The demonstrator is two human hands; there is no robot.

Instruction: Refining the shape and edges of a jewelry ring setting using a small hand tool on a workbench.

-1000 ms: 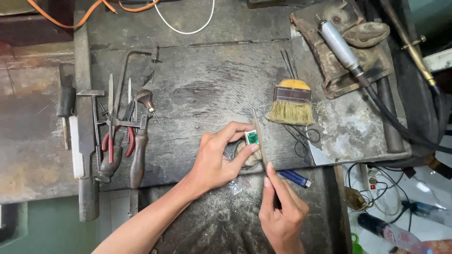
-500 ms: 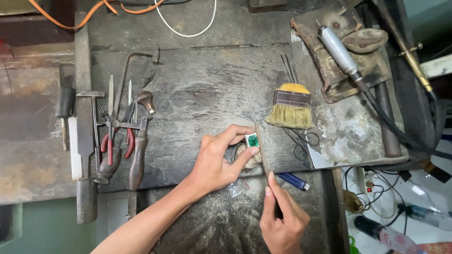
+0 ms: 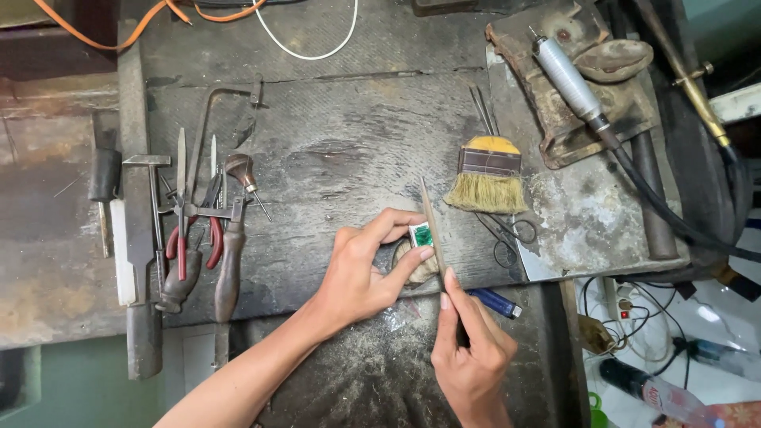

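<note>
Head view, only one. Left hand (image 3: 361, 273) curled, thumb + fingers pinching a small rectangular piece w/ green stone face and pale metal rim (image 3: 420, 235), held against the front edge of the dark worn bench (image 3: 333, 158), approx centre. Right hand (image 3: 469, 355) closed round a thin file (image 3: 433, 226), index finger laid along it; the file runs up and slightly left, its blade just beside/touching the right side of the green piece.

Blue lighter (image 3: 495, 303) lies just right of the right hand, on the bench's lower edge. Flat brush w/ yellow ferrule and tan bristles (image 3: 487, 174) sits above-right of the green piece. Scissors (image 3: 507, 236) below the brush. Grey rotary handpiece (image 3: 567, 79) top right on a rusty pad, black hose running off right. Left side: red-handled pliers (image 3: 194, 246), saw frame (image 3: 218, 119), hammer (image 3: 151, 206). Orange cable (image 3: 111, 22) top left, white cord near it. Bottom right, off the bench: clear plastic bottle w/ pale label, lying on its side; print too small to tell.
</note>
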